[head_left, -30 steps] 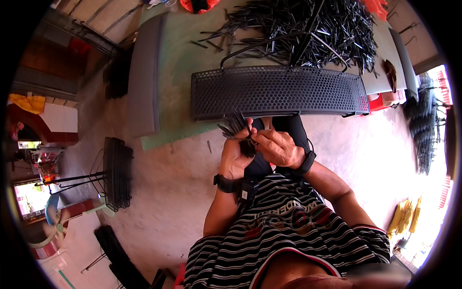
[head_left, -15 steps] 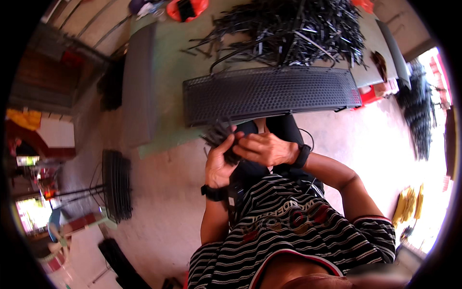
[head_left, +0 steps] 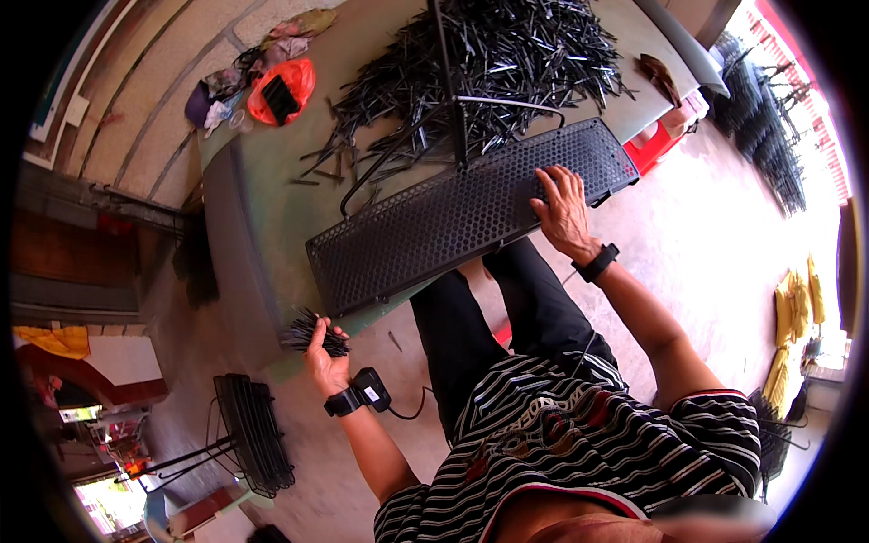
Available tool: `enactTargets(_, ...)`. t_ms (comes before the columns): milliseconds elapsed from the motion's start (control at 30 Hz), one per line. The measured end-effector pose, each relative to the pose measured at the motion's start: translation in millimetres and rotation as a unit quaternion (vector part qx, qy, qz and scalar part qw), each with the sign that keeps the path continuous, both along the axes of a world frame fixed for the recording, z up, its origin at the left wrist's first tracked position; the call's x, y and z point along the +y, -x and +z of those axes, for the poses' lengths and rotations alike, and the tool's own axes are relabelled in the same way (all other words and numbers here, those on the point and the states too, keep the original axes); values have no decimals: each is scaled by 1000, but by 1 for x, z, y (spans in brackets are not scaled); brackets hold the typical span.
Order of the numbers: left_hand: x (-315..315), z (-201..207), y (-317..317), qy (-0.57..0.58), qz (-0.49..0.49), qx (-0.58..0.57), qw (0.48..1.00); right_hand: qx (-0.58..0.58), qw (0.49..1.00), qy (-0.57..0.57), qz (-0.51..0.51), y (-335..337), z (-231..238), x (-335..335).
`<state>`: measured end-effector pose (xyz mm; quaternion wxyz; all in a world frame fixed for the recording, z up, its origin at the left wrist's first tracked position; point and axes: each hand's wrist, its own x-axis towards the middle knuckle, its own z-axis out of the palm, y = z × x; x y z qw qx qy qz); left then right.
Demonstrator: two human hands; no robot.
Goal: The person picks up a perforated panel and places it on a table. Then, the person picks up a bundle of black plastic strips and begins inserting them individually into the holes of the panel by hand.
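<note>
- big green table (head_left: 272, 208) fills the far side, its near edge running just in front of the person's knees.
- on it, far and right, a huge heap of thin black rods (head_left: 507, 63), spilling loose toward the left.
- near that heap lies the long black perforated panel (head_left: 453, 222), flat on the table, tilted so its right end sits farther away.
- right hand (head_left: 563, 210) is on the right part of the panel, fingers spread flat and pressing on the mesh.
- left hand (head_left: 326, 362) hangs low at the near left, off the table edge, fist wrapped tight round a bundle of black rods (head_left: 312, 333) fanning out to the left.
- stack of black wire racks (head_left: 258, 430) stands on the floor, near left.
- small orange bag (head_left: 282, 90) sits far left on the table.
</note>
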<state>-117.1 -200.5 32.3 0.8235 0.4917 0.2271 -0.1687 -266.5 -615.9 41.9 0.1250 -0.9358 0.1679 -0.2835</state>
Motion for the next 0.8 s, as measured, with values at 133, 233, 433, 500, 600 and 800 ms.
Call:
enactTargets(133, 0, -18, -17, 5, -22, 78, 997, 28, 998, 26, -42, -2, -8, -3)
enactTargets(233, -1, -14, -15, 54, -10, 108, 993, 26, 999, 20, -41, -2, -8, -5)
enactTargets(433, -3, -19, -10, 107, 26, 132, 985, 6, 999, 28, -36, -8, -7, -17)
enactTargets(500, 0, -30, -9, 128, 11, 142, 981, 3, 999, 32, -35, -11, -5, -23)
enactTargets(600, -10, -34, -3, 153, -10, 120, 981, 0, 999, 42, -19, -9, -3, -32)
enactTargets(800, -28, 6, 21, -65, 99, 18, 993, -90, 995, 7, 41, -12, 15, -8)
